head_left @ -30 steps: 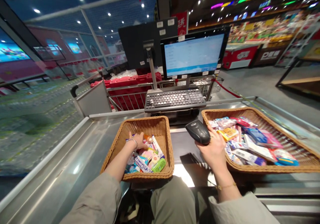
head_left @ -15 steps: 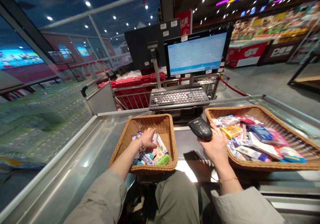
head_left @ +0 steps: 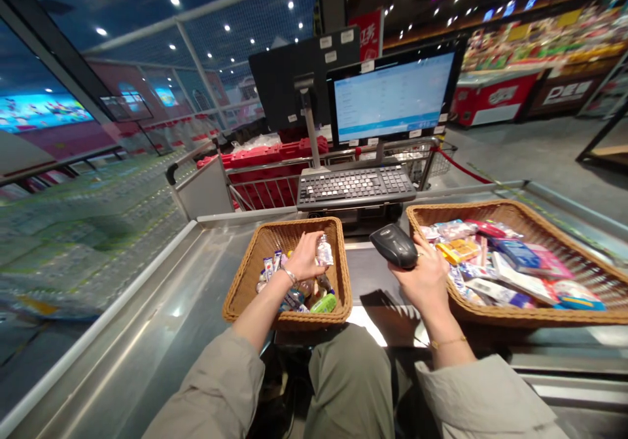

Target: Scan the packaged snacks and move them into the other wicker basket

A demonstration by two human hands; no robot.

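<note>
My left hand (head_left: pixel 305 257) is closed on a small clear-and-white package (head_left: pixel 324 250), held over the wicker basket (head_left: pixel 239 284) on the left. Whether it is a bottle or a packet I cannot tell. Below the hand, that basket holds several small packaged goods, among them a green pack (head_left: pixel 323 304). Between the two baskets, my right hand (head_left: pixel 428 275) grips a black barcode scanner (head_left: pixel 394 245), its head pointing left. The hand is close beside the left wall of a larger wicker basket (head_left: pixel 601 282), which contains many packets and boxes, including a yellow pack (head_left: pixel 458 251) and a blue box (head_left: pixel 520 256).
Behind the baskets stand a keyboard (head_left: pixel 356 185) and a lit monitor (head_left: pixel 395 95). A metal counter (head_left: pixel 161 315) with a raised edge extends to the left. Red crates (head_left: pixel 265 177) and a cart lie beyond the counter.
My left hand has risen from among the goods in the left basket, lifting the small package up and to the right. The scanner stays in my right hand; the view has shifted slightly.
</note>
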